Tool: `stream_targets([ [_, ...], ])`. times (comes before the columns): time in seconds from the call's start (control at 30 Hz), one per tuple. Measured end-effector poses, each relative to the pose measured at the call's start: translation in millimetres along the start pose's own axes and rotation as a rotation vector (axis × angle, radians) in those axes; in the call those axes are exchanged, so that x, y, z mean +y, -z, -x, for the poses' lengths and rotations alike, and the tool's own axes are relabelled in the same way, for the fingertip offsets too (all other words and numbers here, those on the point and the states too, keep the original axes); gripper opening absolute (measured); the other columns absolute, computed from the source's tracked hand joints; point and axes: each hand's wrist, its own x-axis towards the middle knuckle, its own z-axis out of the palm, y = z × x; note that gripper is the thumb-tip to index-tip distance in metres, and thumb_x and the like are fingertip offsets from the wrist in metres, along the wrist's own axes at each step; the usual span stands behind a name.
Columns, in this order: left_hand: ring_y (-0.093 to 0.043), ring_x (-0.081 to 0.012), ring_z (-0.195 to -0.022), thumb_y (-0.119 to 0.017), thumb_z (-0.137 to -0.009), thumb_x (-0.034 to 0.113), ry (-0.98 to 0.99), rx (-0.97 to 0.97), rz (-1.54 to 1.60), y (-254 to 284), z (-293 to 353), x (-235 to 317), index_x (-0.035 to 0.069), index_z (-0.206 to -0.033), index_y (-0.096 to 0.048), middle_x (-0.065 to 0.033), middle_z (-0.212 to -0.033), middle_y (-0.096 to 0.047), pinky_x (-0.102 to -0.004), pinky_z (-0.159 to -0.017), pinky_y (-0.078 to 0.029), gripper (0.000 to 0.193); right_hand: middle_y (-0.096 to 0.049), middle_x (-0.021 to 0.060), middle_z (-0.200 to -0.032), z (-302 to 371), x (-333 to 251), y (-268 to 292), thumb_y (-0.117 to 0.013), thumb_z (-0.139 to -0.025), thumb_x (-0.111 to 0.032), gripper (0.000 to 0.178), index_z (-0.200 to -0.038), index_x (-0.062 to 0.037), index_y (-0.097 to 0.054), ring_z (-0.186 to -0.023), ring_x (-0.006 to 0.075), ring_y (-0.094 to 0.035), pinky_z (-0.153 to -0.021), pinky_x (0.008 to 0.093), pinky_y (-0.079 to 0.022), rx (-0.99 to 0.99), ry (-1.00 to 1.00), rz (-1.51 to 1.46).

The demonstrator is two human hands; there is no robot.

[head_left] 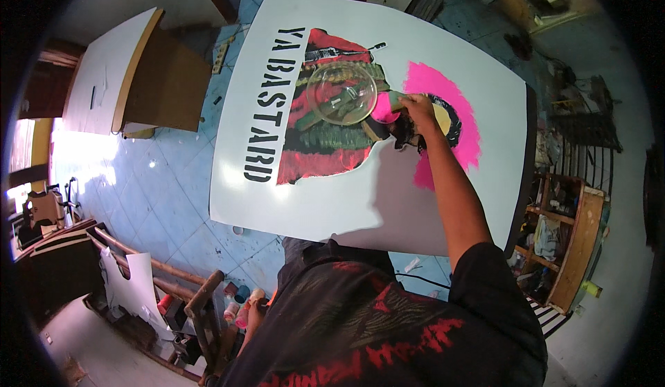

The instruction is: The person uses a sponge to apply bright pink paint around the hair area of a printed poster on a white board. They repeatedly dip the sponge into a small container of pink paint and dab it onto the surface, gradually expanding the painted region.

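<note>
My right hand (418, 112) reaches over a large white board (325, 214), its fingers closed on a small green piece with a pink end (393, 101). I cannot make out what kind of thing that piece is. A clear round bowl (344, 94) rests on the board beside it, over the red, green and black painted figure (322, 158). Under and around my right hand is a bright pink painted area (467, 127), with a pale yellow and black patch within it. Low at my left side, my left hand (256, 312) is next to several paint bottles (240, 315), its fingers mostly hidden.
A brown cabinet with a white top (163, 75) stands at the far left on blue floor tiles (173, 172). A wooden pole frame (201, 300) is near my left. To the right stands a cluttered wooden shelf (578, 248). Black block lettering runs along the board's left part.
</note>
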Motion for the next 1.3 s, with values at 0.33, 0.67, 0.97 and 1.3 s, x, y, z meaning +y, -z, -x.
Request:
stream_targets([
  [0.33,-0.067,-0.033,-0.089,-0.064,-0.085,0.005,-0.148,0.087,0.121,39.7,-33.4,56.3,0.002,-0.106,-0.066,-0.0175,-0.098,-0.067,-0.0395,-0.075,-0.052,0.021,-0.057,-0.0014,-0.073,50.9,0.7,20.4,-0.068,-0.092,-0.022,0.025,-0.111,-0.0059,-0.068,-0.053,0.0083,-0.044,-0.048,0.0239,-0.034,0.057,-0.346,-0.932],
  [0.67,-0.057,-0.0384,-0.115,-0.059,-0.086,0.003,-0.847,0.231,-0.169,69.4,-103.8,336.1,0.001,-0.118,-0.062,-0.0199,-0.12,-0.062,-0.0435,-0.099,-0.045,0.032,-0.07,0.0034,-0.097,165.0,1.2,102.7,-0.057,-0.1,-0.022,0.02,-0.112,-0.0071,-0.064,-0.078,0.0118,-0.065,-0.069,0.0243,-0.052,0.183,-0.33,-1.001],
  [0.97,-0.047,-0.0331,-0.13,-0.068,-0.082,0.015,-1.467,0.282,-0.779,-18.3,-191.7,610.9,0.02,-0.13,-0.062,-0.0122,-0.13,-0.057,-0.0499,-0.111,-0.034,0.049,-0.069,-0.0008,-0.088,241.1,47.0,111.6,-0.063,-0.095,-0.027,0.023,-0.111,-0.0103,-0.065,-0.072,0.009,-0.062,-0.065,0.0225,-0.049,0.207,-0.268,-1.153],
  [1.3,-0.037,-0.0339,-0.139,-0.078,-0.076,0.038,-1.413,0.261,-1.258,-77.5,-259.0,701.9,0.029,-0.13,-0.06,-0.012,-0.143,-0.048,-0.0565,-0.115,-0.029,0.058,-0.063,0.0002,-0.082,275.9,70.8,113.7,-0.068,-0.091,-0.026,0.02,-0.101,-0.009,-0.064,-0.069,0.0091,-0.057,-0.063,0.0218,-0.043,0.177,-0.287,-1.203],
])
